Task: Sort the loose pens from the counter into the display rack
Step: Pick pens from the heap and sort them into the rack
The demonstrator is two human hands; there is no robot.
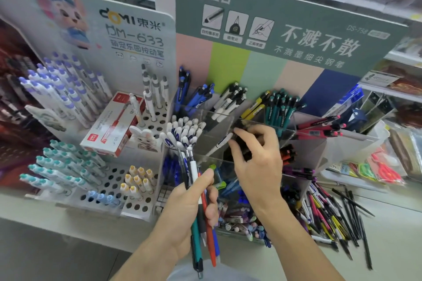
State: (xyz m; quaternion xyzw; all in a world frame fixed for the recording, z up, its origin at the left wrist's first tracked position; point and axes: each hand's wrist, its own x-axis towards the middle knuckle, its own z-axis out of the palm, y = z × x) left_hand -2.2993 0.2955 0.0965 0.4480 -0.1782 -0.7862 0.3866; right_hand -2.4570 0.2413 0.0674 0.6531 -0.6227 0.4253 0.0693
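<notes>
My left hand (194, 205) grips a bundle of several pens (201, 230) in white, red, teal and blue, held upright in front of the clear acrylic display rack (228, 118). My right hand (255, 157) reaches over the rack's middle tier and pinches a white pen (220, 143) with a dark end, angled down into a compartment. A heap of loose pens (328, 214) lies on the counter to the right of the rack. The rack's back compartments hold blue, white, yellow, teal and pink pens.
A white peg-hole display (137, 180) with purple, teal, yellow and blue-capped pens stands at the left, with a red and white pen box (112, 125) lying on it. A green sign board (296, 29) rises behind the rack. Packaged items lie at the far right.
</notes>
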